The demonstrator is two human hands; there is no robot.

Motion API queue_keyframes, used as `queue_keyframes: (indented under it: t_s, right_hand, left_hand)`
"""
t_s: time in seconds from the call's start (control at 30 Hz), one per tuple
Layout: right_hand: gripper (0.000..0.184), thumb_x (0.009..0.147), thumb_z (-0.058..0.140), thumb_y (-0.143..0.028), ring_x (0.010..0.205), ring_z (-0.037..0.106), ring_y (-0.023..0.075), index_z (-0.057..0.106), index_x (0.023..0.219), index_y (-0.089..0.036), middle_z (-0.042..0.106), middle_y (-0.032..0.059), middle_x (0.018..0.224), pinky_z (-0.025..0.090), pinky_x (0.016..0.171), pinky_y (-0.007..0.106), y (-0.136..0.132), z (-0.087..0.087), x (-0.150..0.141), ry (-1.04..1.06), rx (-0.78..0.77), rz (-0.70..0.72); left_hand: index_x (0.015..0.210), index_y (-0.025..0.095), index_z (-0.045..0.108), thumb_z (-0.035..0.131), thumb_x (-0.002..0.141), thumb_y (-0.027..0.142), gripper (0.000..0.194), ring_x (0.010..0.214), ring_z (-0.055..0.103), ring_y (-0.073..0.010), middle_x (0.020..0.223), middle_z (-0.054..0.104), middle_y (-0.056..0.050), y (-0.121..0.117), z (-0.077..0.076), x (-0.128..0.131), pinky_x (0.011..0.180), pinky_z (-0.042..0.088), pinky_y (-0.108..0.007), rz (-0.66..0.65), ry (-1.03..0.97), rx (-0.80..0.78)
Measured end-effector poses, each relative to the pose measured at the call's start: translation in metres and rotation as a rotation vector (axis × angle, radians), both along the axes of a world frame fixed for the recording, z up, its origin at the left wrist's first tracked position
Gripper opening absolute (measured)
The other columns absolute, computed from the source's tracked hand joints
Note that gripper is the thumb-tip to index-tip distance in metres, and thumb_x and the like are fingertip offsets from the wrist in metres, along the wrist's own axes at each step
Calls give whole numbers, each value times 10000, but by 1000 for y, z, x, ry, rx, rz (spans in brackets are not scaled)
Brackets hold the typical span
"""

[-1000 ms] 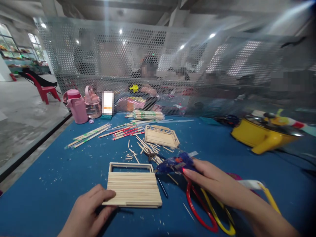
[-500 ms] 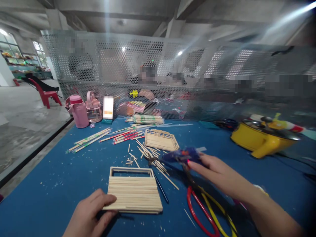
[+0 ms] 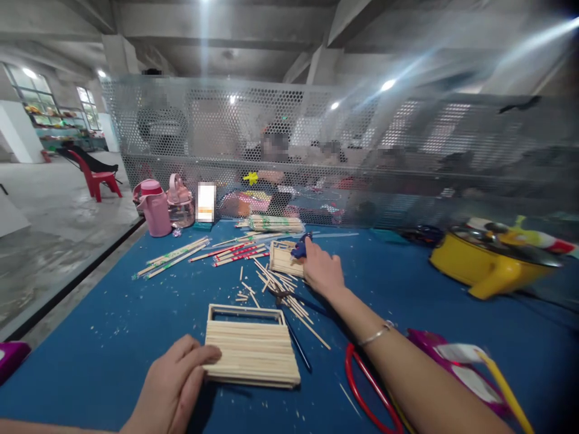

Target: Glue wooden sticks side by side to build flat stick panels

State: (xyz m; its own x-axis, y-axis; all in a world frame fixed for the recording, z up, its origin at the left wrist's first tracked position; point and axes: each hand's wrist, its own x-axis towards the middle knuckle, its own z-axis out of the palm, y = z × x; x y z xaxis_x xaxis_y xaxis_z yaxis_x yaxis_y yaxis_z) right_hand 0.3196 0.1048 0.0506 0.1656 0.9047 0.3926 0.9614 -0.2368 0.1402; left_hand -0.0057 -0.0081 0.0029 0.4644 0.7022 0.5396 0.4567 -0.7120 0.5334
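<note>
Head view: the left hand is in the lower left of the frame, and it grasps the left edge of a flat stick panel with its fingers. The panel is in the lower middle of the frame, made of many pale sticks side by side, with an open gap near its far end. The right hand is near the middle of the frame. It grasps a blue glue gun, right by a small stick box. The hand and the glue gun hide part of this box, and I cannot tell if the glue gun touches it. A shiny bracelet is on the right wrist. Loose sticks lie in a messy heap between the box and the panel. Sticks with red bands lie left of the box, and a wrapped bunch of sticks lies behind it. Red scissor handles show at the bottom, right of the middle. A yellow pot sits at the right side. A pink jug stands in the left part of the frame, on the blue table.
</note>
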Motion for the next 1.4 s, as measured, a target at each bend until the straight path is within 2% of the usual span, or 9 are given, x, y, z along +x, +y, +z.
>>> queue_keyframes:
  t_s: [0.2, 0.3, 0.37, 0.43, 0.73, 0.83, 0.93, 1.13, 1.4]
  right_hand:
    - [516, 892, 290, -340, 971, 548, 304, 326, 1324, -61, 532, 214, 1198, 397, 751, 399, -28, 25, -17, 79, 109, -28]
    - [402, 913, 260, -328, 968, 570, 214, 529, 1142, -136, 626, 123, 1074, 429, 787, 321, -65, 37, -41, 424, 142, 352]
    - [326, 890, 354, -331, 889, 597, 182, 600, 1040, -180, 668, 77, 958, 446, 757, 289, -92, 39, -57, 488, -75, 688]
    - [250, 866, 421, -281, 807, 598, 175, 645, 924, -187, 680, 59, 840, 446, 731, 292, -112, 36, -67, 463, -154, 845]
    - [229, 861, 412, -212, 712, 616, 155, 640, 847, -192, 675, 49, 765, 485, 640, 262, -113, 25, -60, 496, -77, 799]
    - [236, 861, 409, -239, 710, 630, 165, 639, 826, -198, 677, 49, 758, 500, 631, 266, -109, 20, -54, 489, -26, 746]
    - [232, 857, 420, -250, 710, 638, 162, 643, 811, -202, 681, 42, 758, 508, 627, 256, -106, 13, -50, 498, -38, 721]
    - [224, 856, 421, -234, 729, 647, 155, 642, 831, -214, 695, 34, 781, 511, 647, 244, -101, 2, -51, 485, 1, 786]
    - [214, 864, 419, -215, 693, 622, 147, 630, 837, -216, 666, 33, 743, 499, 619, 242, -99, 2, -56, 506, -45, 817]
  left_hand:
    - [1120, 188, 554, 353, 883, 211, 312, 678, 558, -133, 772, 559, -46, 4, 11, 10, 587, 490, -225, 140, 102, 95]
    - [1130, 188, 544, 351, 886, 191, 311, 725, 556, -151, 817, 577, -62, 13, 22, 19, 606, 493, -256, 129, 211, 154]
    - [1141, 190, 531, 357, 883, 164, 312, 783, 554, -168, 876, 585, -73, 20, 30, 27, 643, 494, -286, 118, 270, 171]
    - [1155, 187, 513, 383, 877, 152, 309, 808, 548, -181, 908, 586, -74, 25, 38, 35, 665, 493, -312, 85, 319, 179]
    - [1106, 223, 532, 430, 860, 142, 279, 850, 543, -183, 944, 585, -56, 34, 50, 47, 782, 457, -398, 28, 291, 246]
    - [1119, 240, 525, 394, 852, 112, 323, 1019, 507, -203, 1086, 542, -73, 30, 40, 28, 944, 331, -517, 271, 77, 184]
    - [1088, 207, 552, 363, 847, 120, 318, 1039, 499, -212, 1091, 524, -98, 22, 20, 9, 875, 427, -433, 483, -124, 32]
    - [1084, 192, 590, 377, 823, 129, 343, 1053, 507, -216, 1102, 534, -110, 14, -10, 4, 864, 458, -394, 439, -106, -117]
    - [1105, 187, 586, 366, 797, 86, 392, 1081, 495, -226, 1139, 532, -122, 15, -12, 8, 884, 449, -419, 423, -51, -114]
